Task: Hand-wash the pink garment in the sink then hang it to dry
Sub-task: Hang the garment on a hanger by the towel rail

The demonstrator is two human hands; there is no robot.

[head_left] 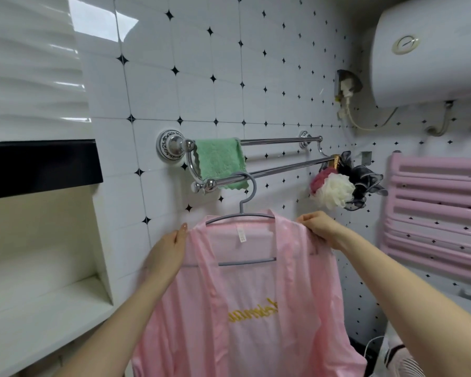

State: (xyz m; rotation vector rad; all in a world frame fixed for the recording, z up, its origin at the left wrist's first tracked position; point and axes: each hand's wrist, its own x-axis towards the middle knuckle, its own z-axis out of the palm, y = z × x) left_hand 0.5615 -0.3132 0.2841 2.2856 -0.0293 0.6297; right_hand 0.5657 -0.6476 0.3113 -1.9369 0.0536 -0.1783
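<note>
1. Head view: the garment hangs on a hanger, whose hook sits over the front rail.
2. The left hand lies flat against its left shoulder, grip loose and fingers straight.
3. The right hand has its grip pinched on the right shoulder.

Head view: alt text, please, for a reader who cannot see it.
A pink garment hangs on a grey hanger hooked over the front rail of a chrome towel bar, beside a green cloth. The right hand pinches one shoulder of the garment; the left hand is at the other.
</note>
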